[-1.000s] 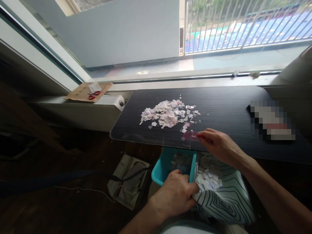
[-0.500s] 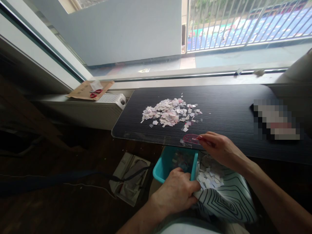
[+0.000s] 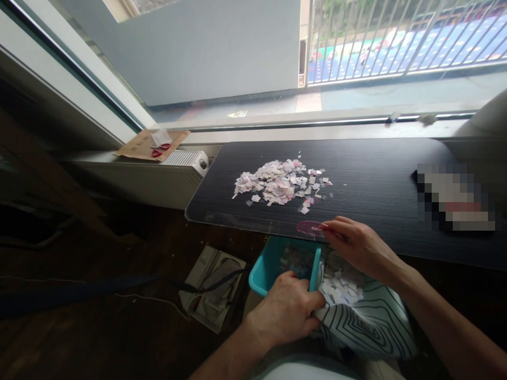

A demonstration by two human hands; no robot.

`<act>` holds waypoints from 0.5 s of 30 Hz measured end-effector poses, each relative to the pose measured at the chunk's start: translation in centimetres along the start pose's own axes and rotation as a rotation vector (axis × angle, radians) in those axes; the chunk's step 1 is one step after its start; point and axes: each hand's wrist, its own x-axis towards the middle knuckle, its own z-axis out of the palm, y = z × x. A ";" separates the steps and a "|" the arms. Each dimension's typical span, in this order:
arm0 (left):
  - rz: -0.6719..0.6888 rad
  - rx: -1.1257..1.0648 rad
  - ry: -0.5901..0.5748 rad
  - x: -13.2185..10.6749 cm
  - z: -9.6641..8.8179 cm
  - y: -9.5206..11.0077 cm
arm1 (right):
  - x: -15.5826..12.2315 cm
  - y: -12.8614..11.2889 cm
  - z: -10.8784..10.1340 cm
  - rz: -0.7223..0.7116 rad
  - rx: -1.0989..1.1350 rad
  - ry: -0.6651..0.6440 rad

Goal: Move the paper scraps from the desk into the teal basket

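My right hand [image 3: 358,240] is closed on a flat, translucent pink plastic tool with a rounded end [image 3: 309,228], held at the front edge of the dark table [image 3: 376,184]. I cannot make out its exact kind. Just below that edge is a teal plastic bin [image 3: 259,274] with small clear and pale scraps inside. My left hand [image 3: 287,306] grips the bin's near right rim together with the edge of a black-and-white patterned cloth [image 3: 368,322]. White paper scraps [image 3: 343,285] lie in the cloth's hollow. A pile of small cut pieces [image 3: 277,182] covers the middle-left of the tabletop.
Red-handled scissors [image 3: 161,150] lie on a brown envelope [image 3: 134,145] on the sill, beside a white radiator [image 3: 186,158]. A blurred-out object [image 3: 455,198] is on the table's right. A beige box-like item [image 3: 214,287] and a strap are on the floor.
Clear scraps beside the pink tool at the table edge are gone from there. The tool has shifted slightly towards the edge. My left hand keeps its hold; the view has shifted a little.
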 end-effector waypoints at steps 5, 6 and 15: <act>-0.003 -0.007 -0.006 0.1 0.1 0.0 | -0.2 0.2 -0.3 -0.033 0.017 -0.031; -0.004 -0.006 -0.007 0.1 0.0 0.0 | -0.1 0.2 -0.4 -0.027 0.016 -0.012; -0.009 0.004 -0.024 0.0 -0.2 0.1 | 2.0 2.0 -1.2 0.049 -0.119 0.175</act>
